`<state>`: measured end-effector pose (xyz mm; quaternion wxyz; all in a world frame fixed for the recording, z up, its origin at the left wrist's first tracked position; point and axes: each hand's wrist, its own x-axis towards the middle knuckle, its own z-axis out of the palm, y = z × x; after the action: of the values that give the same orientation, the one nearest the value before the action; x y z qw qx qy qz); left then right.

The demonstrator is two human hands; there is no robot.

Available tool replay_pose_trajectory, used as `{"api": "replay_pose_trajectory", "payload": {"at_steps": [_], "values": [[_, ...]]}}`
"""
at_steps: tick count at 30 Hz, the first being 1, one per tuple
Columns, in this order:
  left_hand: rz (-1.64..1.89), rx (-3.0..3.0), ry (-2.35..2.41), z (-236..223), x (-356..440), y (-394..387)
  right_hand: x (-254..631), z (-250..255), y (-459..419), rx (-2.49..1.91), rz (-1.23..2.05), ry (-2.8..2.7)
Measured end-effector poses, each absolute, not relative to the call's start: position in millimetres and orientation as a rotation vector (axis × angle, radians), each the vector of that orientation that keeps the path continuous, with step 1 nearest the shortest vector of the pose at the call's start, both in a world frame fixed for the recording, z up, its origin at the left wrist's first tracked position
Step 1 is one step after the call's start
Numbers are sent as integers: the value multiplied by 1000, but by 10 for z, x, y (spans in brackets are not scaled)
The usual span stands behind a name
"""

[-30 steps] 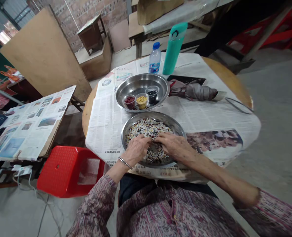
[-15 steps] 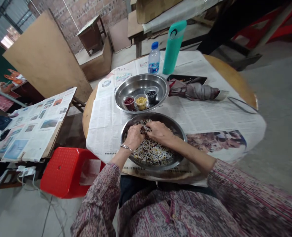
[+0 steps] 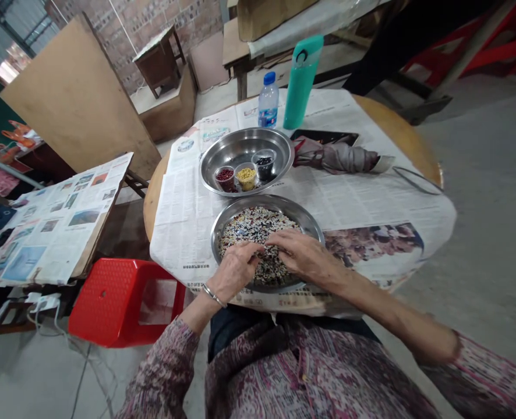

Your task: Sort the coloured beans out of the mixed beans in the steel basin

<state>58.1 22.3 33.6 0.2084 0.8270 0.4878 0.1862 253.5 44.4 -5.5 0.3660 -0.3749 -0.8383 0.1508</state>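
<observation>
A steel basin (image 3: 216,235) in front of me holds a layer of mixed beans and grains (image 3: 258,224), white, black, yellow and dark red. Over its near half, my left hand (image 3: 238,265), with a bangle at the wrist, touches the grains with loosely bent fingers. From the right, my right hand (image 3: 299,253) reaches in, fingers stretched toward the left hand and a little apart. Behind stands a second steel basin (image 3: 236,148) with three clear cups: dark red beans (image 3: 225,179), yellow beans (image 3: 246,177) and black beans (image 3: 264,166).
Newspaper (image 3: 175,227) covers the round table. Farther back are a water bottle (image 3: 268,102), a teal flask (image 3: 302,84), a black tray (image 3: 345,138) and a folded grey umbrella (image 3: 345,158). A red stool (image 3: 105,299) and a newspaper-covered table (image 3: 61,215) are at left.
Both hands have moved from the basin's far side toward its near side. They are farther apart, and the far grains now show, spread out.
</observation>
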Motion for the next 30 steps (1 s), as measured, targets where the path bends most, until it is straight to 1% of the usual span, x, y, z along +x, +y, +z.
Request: {"api": "replay_pose_trajectory", "payload": {"at_steps": [5,9,12,15,19,22,25,30], "values": [[549,2335,1471,387,486,164,2628,-90,276,-1095,273,-2069],[337,2417,1599,377,557,270,2590,-157,210,-1129,146,-2013],[215,2453,1531,322,700,381,2562,-190,172,-1071,82,-1931],[200,2454,1462,252,827,555,2561,-217,146,-1034,38,-1852],[302,2370,1489,211,861,820,2565,-247,136,-1046,57,-1785],[422,2297,1531,251,829,875,2564,-252,134,-1059,92,-1770],[459,2275,1459,306,840,744,2570,-262,128,-1091,133,-1763],[366,2378,1212,316,972,443,2588,-316,112,-1122,192,-1724]]}}
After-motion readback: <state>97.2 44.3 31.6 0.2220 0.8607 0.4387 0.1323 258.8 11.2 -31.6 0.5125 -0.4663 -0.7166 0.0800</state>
